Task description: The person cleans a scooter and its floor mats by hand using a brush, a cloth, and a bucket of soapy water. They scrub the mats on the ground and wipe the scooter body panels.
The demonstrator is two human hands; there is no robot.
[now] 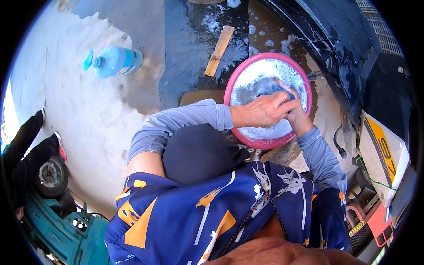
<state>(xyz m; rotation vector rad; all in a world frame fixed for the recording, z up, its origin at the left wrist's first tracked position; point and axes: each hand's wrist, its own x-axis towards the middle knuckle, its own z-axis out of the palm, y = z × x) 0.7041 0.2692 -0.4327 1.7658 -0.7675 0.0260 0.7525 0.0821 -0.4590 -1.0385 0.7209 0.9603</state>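
A round pink basin of foamy, greyish water stands on the wet ground in front of me. Both my hands meet over its right half. My left hand reaches in from the left, its fingers bent around a small blue thing that looks soft and wet. From below on the right comes my right hand, closed on the same blue thing, mostly hidden behind the left fingers. Fingertips at the far side touch the suds. Whether the blue thing is a cloth or a sponge I cannot tell.
A blue pump bottle lies on the concrete at left. Beyond the basin, a wooden piece rests on a wet dark mat. A large dark panel rises at right, near a white-and-yellow panel. A person's legs and a teal vehicle are at far left.
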